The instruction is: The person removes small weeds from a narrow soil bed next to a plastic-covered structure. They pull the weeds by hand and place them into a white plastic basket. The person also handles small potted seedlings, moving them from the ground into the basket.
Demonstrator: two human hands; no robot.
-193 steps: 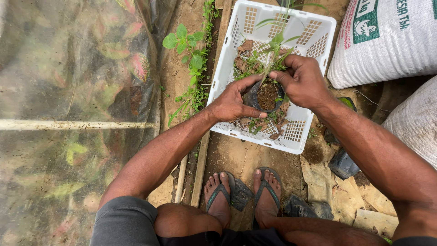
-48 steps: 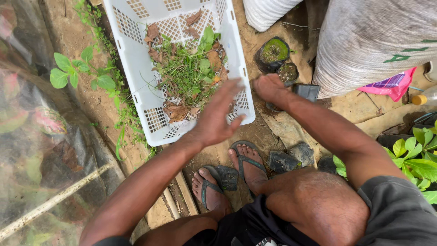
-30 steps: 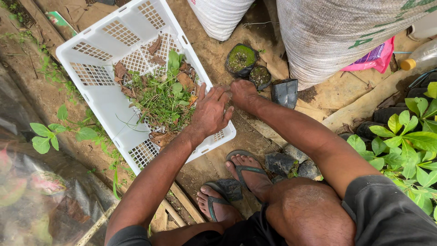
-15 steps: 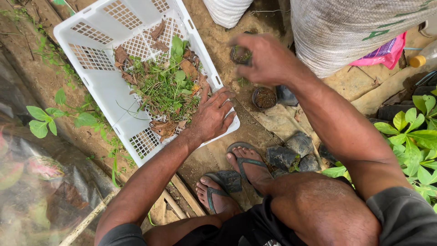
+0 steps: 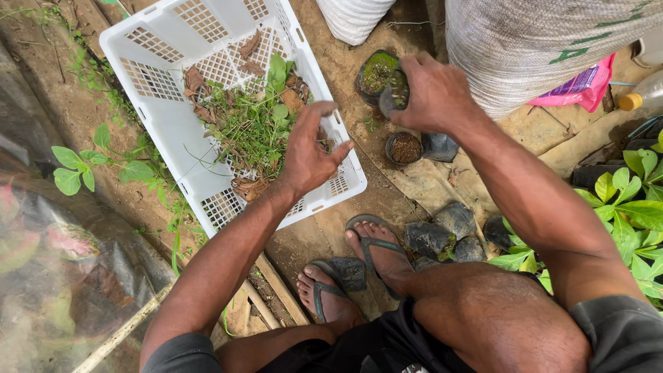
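Note:
A white plastic crate lies on the dirt, holding pulled weeds and dry leaves. My left hand hovers over the crate's near right corner, fingers apart and empty. My right hand is lifted to the right of the crate, closed around a small black nursery bag of soil. Just beyond it stands a moss-topped bag, and another soil-filled bag sits below my hand.
Several black bags lie by my sandalled feet. Big woven sacks stand at top right, with a pink packet and a bottle. Leafy seedlings grow at the right; plastic sheeting covers the left.
My right hand has come up and leftward with a small black bag. My left hand has lifted a little over the crate's corner, fingers spreading.

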